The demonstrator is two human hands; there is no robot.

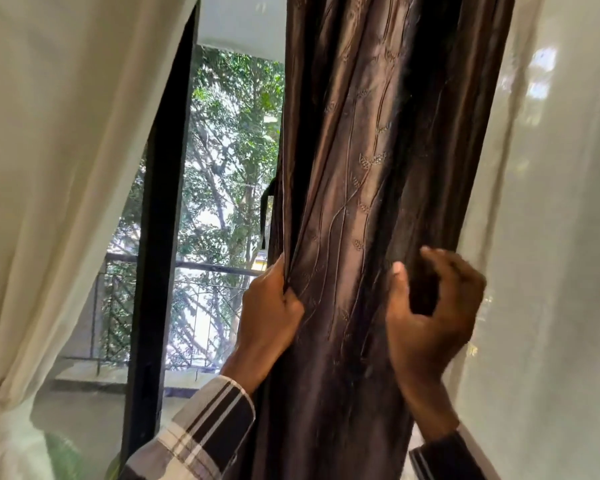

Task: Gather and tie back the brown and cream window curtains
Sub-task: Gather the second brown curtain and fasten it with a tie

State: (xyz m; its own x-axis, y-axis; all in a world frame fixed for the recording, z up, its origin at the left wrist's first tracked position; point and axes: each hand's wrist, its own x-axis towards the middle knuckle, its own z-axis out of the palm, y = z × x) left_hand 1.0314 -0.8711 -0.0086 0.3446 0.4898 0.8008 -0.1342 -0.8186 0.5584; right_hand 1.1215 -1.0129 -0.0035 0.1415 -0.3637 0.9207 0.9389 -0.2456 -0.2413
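**Both hands on the brown curtain**

My left hand (269, 308) pinches the left edge of the brown curtain (357, 202), fingers curled into its glossy, embroidered folds. My right hand (430, 317) wraps its right side, thumb in front, fingers behind. The curtain hangs bunched into a column; matte cream curtains (59, 168) flank it on both sides.

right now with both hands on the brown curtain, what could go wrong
1. The left hand pinches only the edge folds of the brown curtain, so slippery-looking folds may slide out and the bundle spread.
2. The right hand curls round the other side, right against the cream curtain; it could catch that sheer fabric in the bundle.
3. No tie-back is in either hand, so one hand must probably let go to fetch one.
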